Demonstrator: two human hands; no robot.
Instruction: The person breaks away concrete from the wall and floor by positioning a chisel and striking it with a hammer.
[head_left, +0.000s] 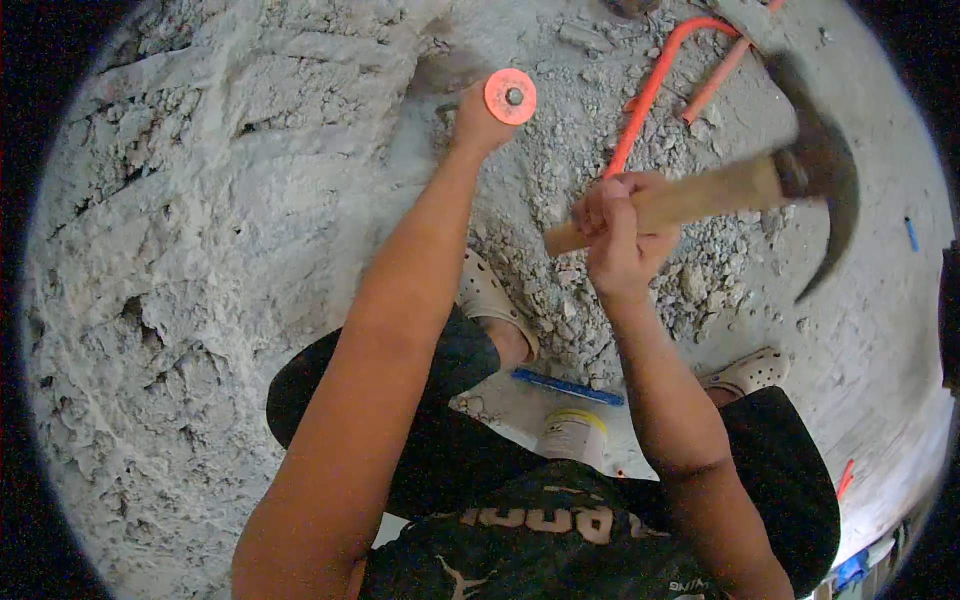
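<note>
My left hand (480, 126) is closed around a chisel with a round orange hand guard (497, 104). The steel striking end (514, 96) shows in the middle of the guard; the tip is out of sight, close to the rough grey wall (300, 172). In my right hand (630, 240) is the wooden handle of a pick-like hammer (720, 185), gripped near its butt. Its long curved metal head (825, 169) is off to the right, blurred and apart from the chisel. Broken rubble (555, 300) covers the floor below both hands.
Bent orange conduit (652, 82) rises from the rubble beside my right hand, with another orange tube (716, 81) behind it. A blue strip (568, 386) and a white tub with a yellow rim (574, 435) are between my legs. My clogs (487, 289) flank the rubble.
</note>
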